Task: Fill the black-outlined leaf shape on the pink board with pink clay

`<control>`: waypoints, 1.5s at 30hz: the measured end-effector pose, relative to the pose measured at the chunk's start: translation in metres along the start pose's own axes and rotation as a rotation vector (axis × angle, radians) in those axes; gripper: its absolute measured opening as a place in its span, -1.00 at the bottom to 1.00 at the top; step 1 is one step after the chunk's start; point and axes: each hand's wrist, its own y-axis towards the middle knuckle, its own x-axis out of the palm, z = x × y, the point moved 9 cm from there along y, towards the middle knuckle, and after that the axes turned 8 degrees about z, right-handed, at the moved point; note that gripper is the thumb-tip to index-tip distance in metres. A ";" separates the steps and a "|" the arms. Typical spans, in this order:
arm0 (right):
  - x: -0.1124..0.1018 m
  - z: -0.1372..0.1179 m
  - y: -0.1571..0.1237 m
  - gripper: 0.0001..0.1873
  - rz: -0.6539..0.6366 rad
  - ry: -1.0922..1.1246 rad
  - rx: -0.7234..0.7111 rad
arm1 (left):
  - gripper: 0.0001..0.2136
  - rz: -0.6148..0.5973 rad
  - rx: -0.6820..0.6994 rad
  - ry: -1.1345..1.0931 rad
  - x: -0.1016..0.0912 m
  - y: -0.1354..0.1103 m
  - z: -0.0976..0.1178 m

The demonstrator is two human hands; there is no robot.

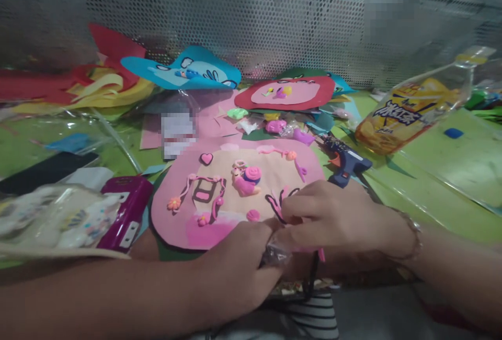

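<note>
My left hand (247, 264) is closed around a small crinkled clear plastic bag (276, 255) at the near edge of the table. Against it my right hand (333, 219) is closed too, fingertips pinched at the top of the bag; whatever the bag contains is hidden. Beneath and beyond both hands lies a rounded pink paper craft piece (168, 225) with a cream centre. A pink and purple clay snail (248, 178) sits in its middle, with clay flowers, strings and a heart around it. My right hand covers part of the piece's right side.
Right of the craft piece lies a dark blue glue gun (347, 162), near a tilted drink bottle (411, 110). Clay lumps (274, 126) and red (245, 97) and blue (152, 70) paper pieces lie behind. At left are a purple case (127, 209) and a dark phone (47, 170).
</note>
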 end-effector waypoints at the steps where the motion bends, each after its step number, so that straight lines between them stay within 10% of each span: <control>1: 0.002 -0.003 0.001 -0.80 -0.013 -0.016 -0.020 | -0.80 -0.015 0.013 0.012 0.001 0.000 0.002; 8: -0.003 -0.020 0.004 -0.79 0.055 0.080 -0.153 | -0.89 -0.099 0.181 0.022 0.007 -0.006 0.016; 14: -0.001 0.000 0.005 -0.89 0.096 0.499 0.233 | -0.82 -0.183 0.123 -0.035 0.012 -0.010 0.020; 20: 0.008 0.004 0.004 -0.83 0.029 0.643 0.283 | -0.84 -0.243 0.167 0.032 0.018 -0.009 0.019; 28: 0.006 -0.008 0.003 -0.85 -0.056 0.155 0.151 | -0.86 -0.193 0.162 0.164 0.016 -0.011 0.016; 38: 0.025 0.001 -0.009 -0.81 -0.174 0.704 0.233 | -0.84 -0.264 0.058 0.241 0.012 -0.009 0.011; 45: 0.011 0.001 -0.002 -0.87 -0.079 0.471 0.224 | -0.80 -0.148 0.013 0.223 0.005 -0.009 0.007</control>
